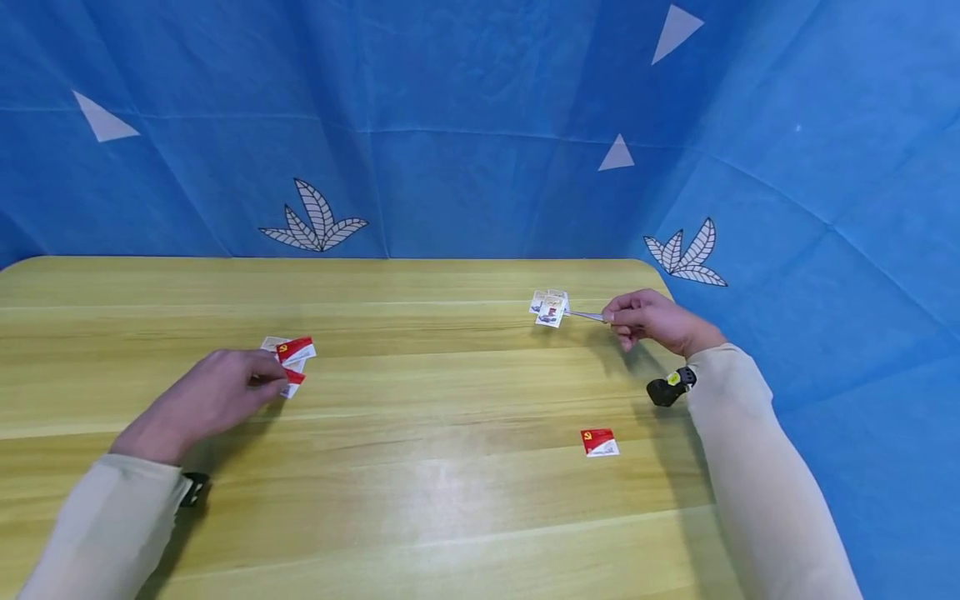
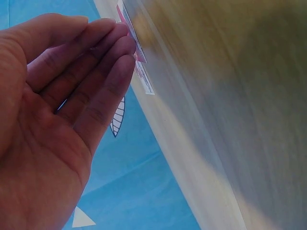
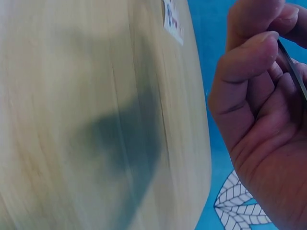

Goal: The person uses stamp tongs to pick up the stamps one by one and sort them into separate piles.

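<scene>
Sleeves: nearest the camera, the left sleeve [image 1: 105,529] at eight o'clock in the head view, the right sleeve [image 1: 772,492] at four.
Left hand [image 1: 213,396]: fingers together, gently bent, thumb close beside them; the tips meet the near side of the left stamps [image 1: 295,348]. Whether they pinch any cannot be told.
Left stamps: red-and-white and pale pieces overlapping, at one o'clock from those fingertips.
Right hand [image 1: 648,321]: thumb and forefinger clamped on tweezers [image 1: 588,316] pointing to nine o'clock.
Pale stamps [image 1: 551,310]: overlapping at the tweezers' tip, nine o'clock from the right fingers; whether the tip grips one cannot be told.
Single stamp [image 1: 600,442]: red and white, on the wooden table [image 1: 442,383], seven o'clock from the right hand, well apart.
Backdrop: patterned blue cloth [image 1: 465,192], twelve o'clock beyond the table.
</scene>
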The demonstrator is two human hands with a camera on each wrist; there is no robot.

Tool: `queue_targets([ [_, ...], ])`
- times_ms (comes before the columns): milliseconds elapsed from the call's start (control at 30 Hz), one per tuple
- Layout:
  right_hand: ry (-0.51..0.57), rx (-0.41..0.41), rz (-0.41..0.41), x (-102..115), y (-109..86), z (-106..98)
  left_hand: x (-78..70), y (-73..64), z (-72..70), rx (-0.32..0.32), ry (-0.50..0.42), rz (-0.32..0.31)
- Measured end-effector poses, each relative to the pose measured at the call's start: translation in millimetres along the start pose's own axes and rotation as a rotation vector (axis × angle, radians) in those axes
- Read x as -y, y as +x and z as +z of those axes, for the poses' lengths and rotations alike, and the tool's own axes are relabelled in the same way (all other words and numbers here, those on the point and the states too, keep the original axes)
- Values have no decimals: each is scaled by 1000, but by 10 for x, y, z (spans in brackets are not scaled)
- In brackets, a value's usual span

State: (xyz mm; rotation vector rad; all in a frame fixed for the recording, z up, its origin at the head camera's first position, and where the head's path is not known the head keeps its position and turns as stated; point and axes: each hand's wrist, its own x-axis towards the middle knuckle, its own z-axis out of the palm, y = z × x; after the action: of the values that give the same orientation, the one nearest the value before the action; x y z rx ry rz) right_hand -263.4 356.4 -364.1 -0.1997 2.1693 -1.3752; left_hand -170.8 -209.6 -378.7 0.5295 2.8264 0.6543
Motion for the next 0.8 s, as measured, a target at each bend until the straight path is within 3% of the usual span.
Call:
queue_targets([
  [333, -2, -36, 74, -63, 45, -151, -15, 0, 0, 10, -14, -20],
  [633, -3, -10, 135, -125, 99, -166, -20, 46, -17, 34, -29, -55],
  [800, -2, -35, 148, -119, 70, -180, -23, 55, -31, 38, -21, -53],
])
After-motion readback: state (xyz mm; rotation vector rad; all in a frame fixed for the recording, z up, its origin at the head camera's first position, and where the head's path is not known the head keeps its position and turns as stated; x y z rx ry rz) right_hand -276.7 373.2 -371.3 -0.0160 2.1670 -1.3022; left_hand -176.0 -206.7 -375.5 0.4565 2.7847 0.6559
